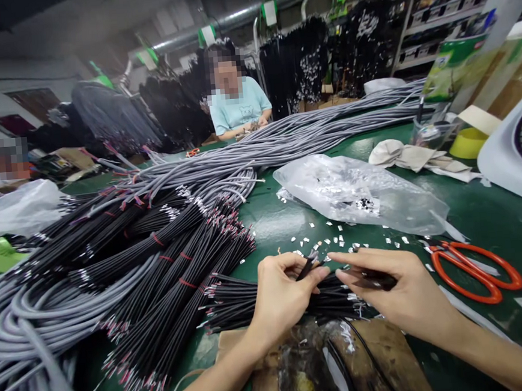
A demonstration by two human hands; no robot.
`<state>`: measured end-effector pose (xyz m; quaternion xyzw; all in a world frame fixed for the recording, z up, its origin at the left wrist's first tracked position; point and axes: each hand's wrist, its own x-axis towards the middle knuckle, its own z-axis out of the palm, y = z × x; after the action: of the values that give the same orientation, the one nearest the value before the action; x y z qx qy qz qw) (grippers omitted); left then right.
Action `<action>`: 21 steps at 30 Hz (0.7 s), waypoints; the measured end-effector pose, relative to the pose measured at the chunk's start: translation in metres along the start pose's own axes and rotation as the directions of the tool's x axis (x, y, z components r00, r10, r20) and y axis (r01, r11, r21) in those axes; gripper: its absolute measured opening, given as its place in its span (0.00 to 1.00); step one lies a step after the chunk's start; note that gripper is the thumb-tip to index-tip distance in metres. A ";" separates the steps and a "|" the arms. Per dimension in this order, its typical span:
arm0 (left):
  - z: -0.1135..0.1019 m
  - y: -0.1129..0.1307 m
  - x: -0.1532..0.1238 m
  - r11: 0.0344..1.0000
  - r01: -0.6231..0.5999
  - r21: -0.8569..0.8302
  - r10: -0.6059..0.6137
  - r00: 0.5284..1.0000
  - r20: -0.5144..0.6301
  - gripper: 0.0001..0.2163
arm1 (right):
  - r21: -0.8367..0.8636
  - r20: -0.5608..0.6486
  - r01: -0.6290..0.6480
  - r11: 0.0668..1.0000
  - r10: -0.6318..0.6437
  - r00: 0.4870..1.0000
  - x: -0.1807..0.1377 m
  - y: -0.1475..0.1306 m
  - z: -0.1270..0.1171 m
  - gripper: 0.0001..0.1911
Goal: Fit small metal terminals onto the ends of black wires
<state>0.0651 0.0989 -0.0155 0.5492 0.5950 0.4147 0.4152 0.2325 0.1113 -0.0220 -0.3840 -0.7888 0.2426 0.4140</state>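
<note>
**Left hand pinches a black cable end over a green worktable**

The left hand (280, 290) closes thumb and fingers on a short black cable end (308, 268), held tilted above the middle of the near edge. The right hand (397, 281) is just beside it, thumb and forefinger slightly parted near the cable's tip; whether it grips the dark object under its palm is unclear. Below the hands lies a bundle of black cables (233, 300), with a brown board (391, 360) nearer the wearer. Beyond are scattered silvery pieces (340, 228) and a clear plastic bag (406, 208). Orange-handled scissors (473, 268) lie right; red-banded black bundles (173, 287) lie left. Long gray cables (284, 139) cross the green worktable (483, 214) before a seated person in light blue (240, 110).
</note>
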 end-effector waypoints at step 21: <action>0.001 -0.001 -0.003 0.990 -0.076 0.122 0.083 0.995 -0.053 0.14 | -0.723 0.012 0.305 0.620 -0.430 0.903 -0.008 0.007 -0.007 0.17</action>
<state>0.0655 0.0962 -0.0165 0.5840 0.6084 0.4102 0.3471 0.2445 0.1092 -0.0271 -0.3615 -0.8454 -0.2024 0.3372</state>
